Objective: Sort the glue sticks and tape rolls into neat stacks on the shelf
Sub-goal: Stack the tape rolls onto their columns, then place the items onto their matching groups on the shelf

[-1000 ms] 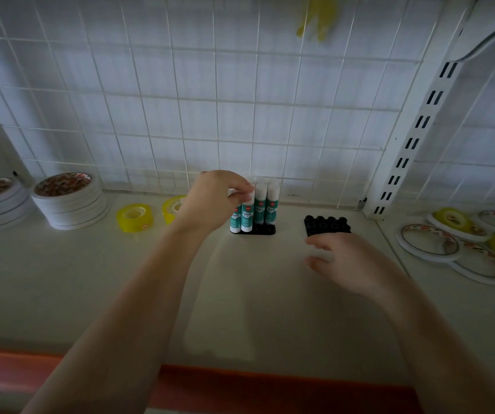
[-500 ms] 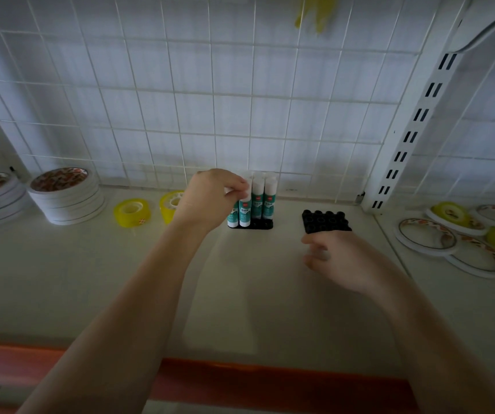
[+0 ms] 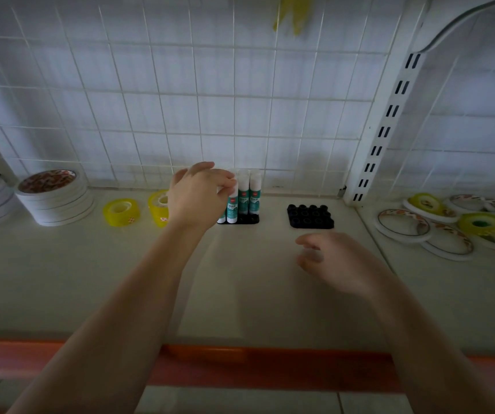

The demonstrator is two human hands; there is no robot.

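Just beside the glue sticks (image 3: 243, 196) lie yellow tape rolls (image 3: 121, 212).

Bare shelf (image 3: 150, 279) lay open in front. At the back, glue sticks (image 3: 249, 195) in a black holder (image 3: 249, 220) and an unfilled black holder (image 3: 310, 216) left a gap between them. Yellow tape rolls (image 3: 120, 212) flanked the left, a white upright (image 3: 389, 115) the right.

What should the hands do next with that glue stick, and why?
Probably the left hand should press the white-and-teal glue stick it pinches down into the black plastic holder tray, then let go. It stands upright beside the other sticks there, while the right hand hovers holding nothing.
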